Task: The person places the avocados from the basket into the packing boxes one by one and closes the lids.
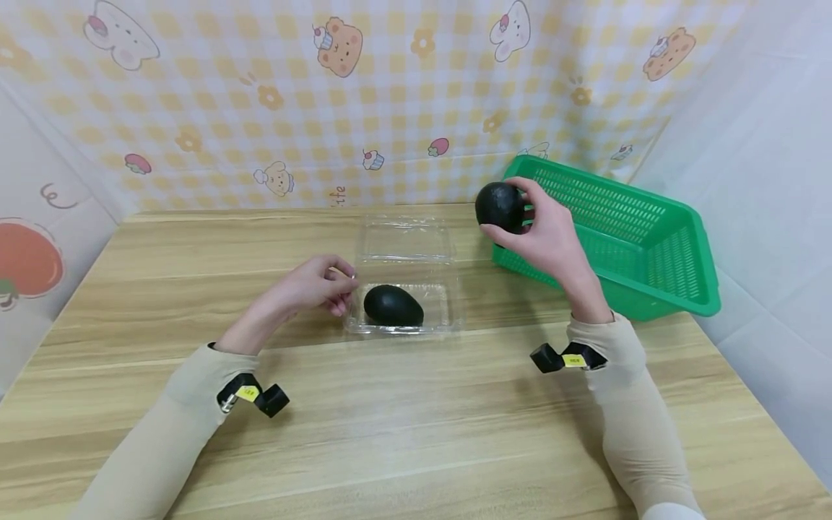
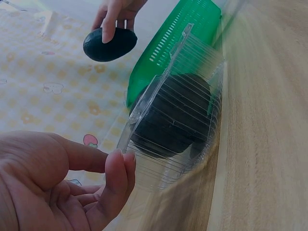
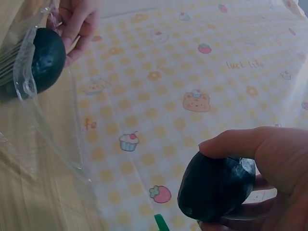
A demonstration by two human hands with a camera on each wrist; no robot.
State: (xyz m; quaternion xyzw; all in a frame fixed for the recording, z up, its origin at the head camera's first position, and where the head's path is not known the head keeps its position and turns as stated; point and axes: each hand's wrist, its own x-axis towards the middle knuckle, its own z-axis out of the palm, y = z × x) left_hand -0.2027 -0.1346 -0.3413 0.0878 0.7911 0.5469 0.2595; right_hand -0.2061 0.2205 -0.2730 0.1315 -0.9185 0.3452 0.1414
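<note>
A dark green avocado (image 1: 499,206) is held in my right hand (image 1: 551,232), the thumb on one side and the fingers curled round the other. It is raised above the tabletop, by the near left corner of the green basket. My left hand (image 1: 317,285) pinches the left rim of a clear plastic clamshell box (image 2: 168,72) between thumb and fingertips. The box lies with its lid (image 1: 406,240) folded back away from me. Inside the box base a second avocado (image 1: 393,306) lies on its side, toward the left end.
A green slotted plastic basket (image 1: 650,292) stands at the back right of the wooden table (image 1: 390,426). Behind the table hangs a yellow checked cloth (image 1: 390,108) with cartoon prints. White sheets (image 1: 767,217) close in both sides.
</note>
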